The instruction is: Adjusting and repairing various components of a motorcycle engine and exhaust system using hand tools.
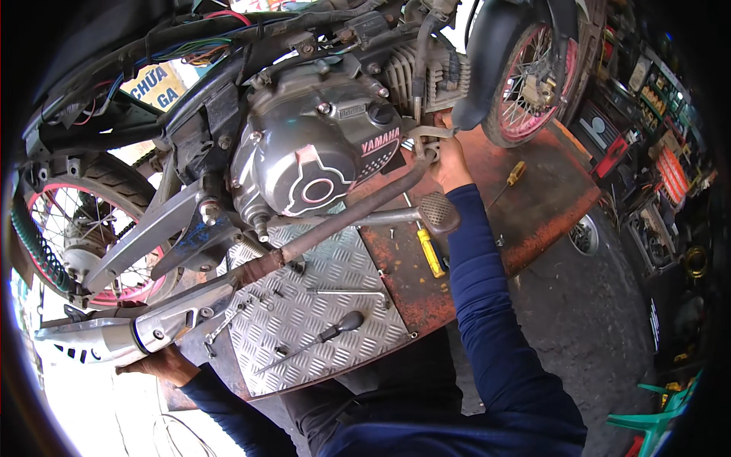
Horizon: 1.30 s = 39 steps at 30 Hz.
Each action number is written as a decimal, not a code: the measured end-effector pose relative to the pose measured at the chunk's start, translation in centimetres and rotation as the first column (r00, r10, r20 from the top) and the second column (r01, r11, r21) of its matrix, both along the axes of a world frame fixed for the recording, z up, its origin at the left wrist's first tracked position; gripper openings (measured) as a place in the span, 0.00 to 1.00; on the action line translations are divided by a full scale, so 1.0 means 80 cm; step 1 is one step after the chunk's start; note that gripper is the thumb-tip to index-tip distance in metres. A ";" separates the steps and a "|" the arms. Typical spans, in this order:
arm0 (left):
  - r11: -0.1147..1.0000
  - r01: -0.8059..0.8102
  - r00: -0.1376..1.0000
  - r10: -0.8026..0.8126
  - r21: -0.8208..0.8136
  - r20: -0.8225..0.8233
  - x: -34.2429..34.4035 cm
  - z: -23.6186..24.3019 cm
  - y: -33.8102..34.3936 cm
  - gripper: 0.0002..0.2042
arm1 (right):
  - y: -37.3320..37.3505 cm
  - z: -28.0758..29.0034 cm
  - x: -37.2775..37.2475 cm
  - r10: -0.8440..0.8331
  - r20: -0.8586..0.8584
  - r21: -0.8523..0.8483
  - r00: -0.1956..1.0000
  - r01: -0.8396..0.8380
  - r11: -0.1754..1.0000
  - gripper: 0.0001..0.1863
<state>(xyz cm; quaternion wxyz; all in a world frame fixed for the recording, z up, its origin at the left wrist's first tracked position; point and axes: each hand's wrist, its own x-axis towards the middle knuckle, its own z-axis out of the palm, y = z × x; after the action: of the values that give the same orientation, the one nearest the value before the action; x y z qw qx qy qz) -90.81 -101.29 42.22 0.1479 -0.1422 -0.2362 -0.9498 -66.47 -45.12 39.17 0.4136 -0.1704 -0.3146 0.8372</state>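
Observation:
A motorcycle exhaust runs slantwise below the engine (304, 152), its brown pipe (343, 217) leading back to a silver muffler (99, 341) at the lower left. My left hand (164, 364) grips the muffler from underneath, fingers partly hidden behind it. At the pipe's front end, my right hand (454, 164) is closed around the bent end near the flange, just below the finned cylinder (422, 76). Whether the flange touches the cylinder, I cannot tell. The brake pedal (439, 212) sticks out beside my right forearm.
On the metal tread plate (304, 354) lie a black-handled screwdriver (346, 323), an L-shaped wrench (350, 292) and several small parts. Two yellow-handled screwdrivers rest on the rusty red bench (548, 202). A green plastic stool (655, 415) stands at the lower right; tool racks (655, 114) line the right.

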 end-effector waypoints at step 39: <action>0.998 -0.055 0.997 0.056 0.033 -0.059 0.034 0.044 0.013 0.47 | -0.043 0.230 0.050 -0.587 -0.489 0.186 0.645 -0.580 -0.793 0.14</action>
<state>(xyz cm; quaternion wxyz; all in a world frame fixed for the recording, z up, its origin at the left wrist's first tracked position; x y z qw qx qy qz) -88.07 -100.22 45.72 0.1834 -0.1616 -0.2207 -0.9442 -62.43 -48.58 57.60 0.2836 0.0190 -0.8479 -0.4474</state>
